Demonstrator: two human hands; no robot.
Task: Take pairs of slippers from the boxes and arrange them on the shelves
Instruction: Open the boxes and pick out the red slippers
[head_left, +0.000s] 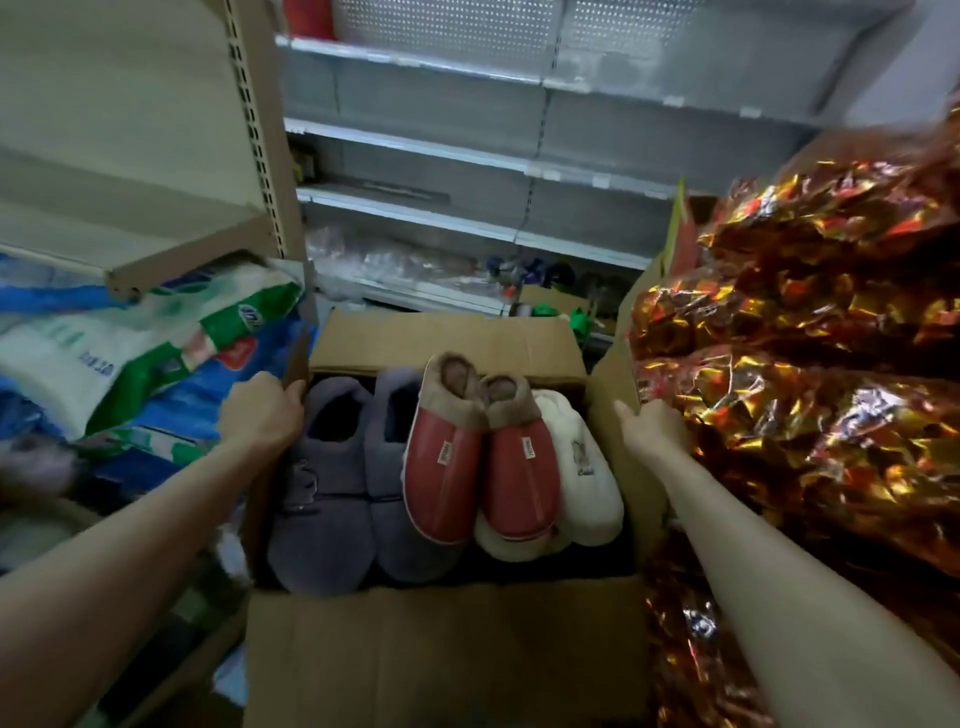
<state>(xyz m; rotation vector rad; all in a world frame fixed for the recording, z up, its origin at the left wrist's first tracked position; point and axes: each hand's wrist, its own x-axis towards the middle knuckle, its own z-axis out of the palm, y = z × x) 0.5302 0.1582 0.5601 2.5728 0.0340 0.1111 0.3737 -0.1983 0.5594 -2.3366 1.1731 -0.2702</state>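
An open cardboard box sits low in the middle of the view. Inside lie a grey pair of slippers on the left, a red pair with brown fuzzy lining in the middle, and a white fluffy pair partly under the red ones. My left hand grips the box's left flap, fingers curled over its edge. My right hand holds the right flap at its outer side. Grey metal shelves stand behind the box.
A beige shelf unit with an upright post rises on the left, above blue, white and green plastic packs. Shiny red and gold foil bags crowd the right side. Small items and clear bags lie on the lowest grey shelf.
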